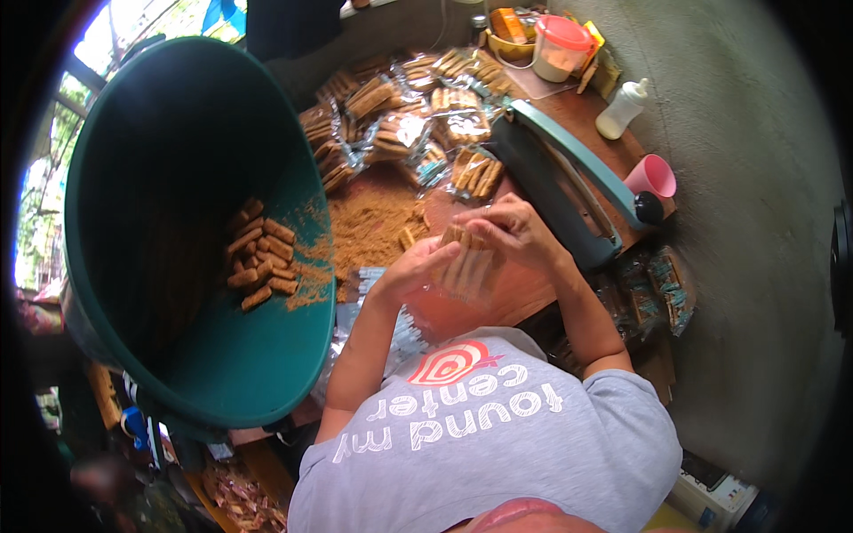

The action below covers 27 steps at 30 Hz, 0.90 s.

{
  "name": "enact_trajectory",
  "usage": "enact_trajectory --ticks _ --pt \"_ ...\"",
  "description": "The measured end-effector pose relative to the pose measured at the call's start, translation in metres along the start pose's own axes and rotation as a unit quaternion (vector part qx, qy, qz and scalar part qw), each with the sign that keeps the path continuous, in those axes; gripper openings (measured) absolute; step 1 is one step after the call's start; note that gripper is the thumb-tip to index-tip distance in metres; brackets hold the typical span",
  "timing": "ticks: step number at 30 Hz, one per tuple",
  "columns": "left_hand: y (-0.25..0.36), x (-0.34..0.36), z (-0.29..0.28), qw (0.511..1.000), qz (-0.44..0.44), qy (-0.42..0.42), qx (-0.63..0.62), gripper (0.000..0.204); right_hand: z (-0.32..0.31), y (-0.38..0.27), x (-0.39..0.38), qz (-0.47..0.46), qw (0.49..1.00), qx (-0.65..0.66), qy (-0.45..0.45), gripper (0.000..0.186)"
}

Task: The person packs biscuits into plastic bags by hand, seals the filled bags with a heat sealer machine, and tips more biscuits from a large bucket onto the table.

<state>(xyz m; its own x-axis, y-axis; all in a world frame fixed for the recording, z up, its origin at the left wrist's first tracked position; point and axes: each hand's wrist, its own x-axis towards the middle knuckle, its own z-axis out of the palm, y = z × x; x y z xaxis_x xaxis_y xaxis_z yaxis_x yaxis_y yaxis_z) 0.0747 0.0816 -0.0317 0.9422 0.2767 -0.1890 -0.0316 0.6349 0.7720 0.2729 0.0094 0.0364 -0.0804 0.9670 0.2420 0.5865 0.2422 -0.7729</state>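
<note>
Between my hands is a clear plastic packet with several brown stick-shaped snacks inside, somewhat blurred. My left hand is closed on its left side, thumb along the front. At the packet's upper edge, the fingers of my right hand pinch the plastic. One loose brown snack lies beside my left hand, near a heap of brown crumbs on the reddish tabletop. Flat plastic bags with pale blue print lie below my left forearm.
A big green tub lies tipped at left, with loose snacks inside. Filled packets pile up behind. A bag sealer stands at right, near a pink cup, a bottle and a red-lidded container. More packets lie lower right.
</note>
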Motion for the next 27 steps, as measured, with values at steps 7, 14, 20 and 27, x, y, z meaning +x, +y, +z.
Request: enact_trajectory --ticks 7,14,20,27 --pt "-0.003 0.032 0.028 0.993 0.02 -0.06 -0.102 0.056 -0.027 -0.009 -0.043 0.064 0.994 0.069 0.056 0.032" --pt "-0.015 0.085 0.026 0.989 0.002 -0.098 -0.111 0.057 -0.078 -0.028 -0.075 -0.046 0.856 -0.262 0.442 0.038" --pt "-0.01 0.139 0.038 0.98 -0.073 -0.11 -0.147 0.051 -0.119 -0.003 -0.045 0.077 0.885 0.048 0.457 0.043" --pt "0.004 0.165 0.04 0.98 -0.091 -0.014 -0.177 0.044 -0.111 0.009 -0.056 0.246 0.884 -0.147 0.37 0.042"
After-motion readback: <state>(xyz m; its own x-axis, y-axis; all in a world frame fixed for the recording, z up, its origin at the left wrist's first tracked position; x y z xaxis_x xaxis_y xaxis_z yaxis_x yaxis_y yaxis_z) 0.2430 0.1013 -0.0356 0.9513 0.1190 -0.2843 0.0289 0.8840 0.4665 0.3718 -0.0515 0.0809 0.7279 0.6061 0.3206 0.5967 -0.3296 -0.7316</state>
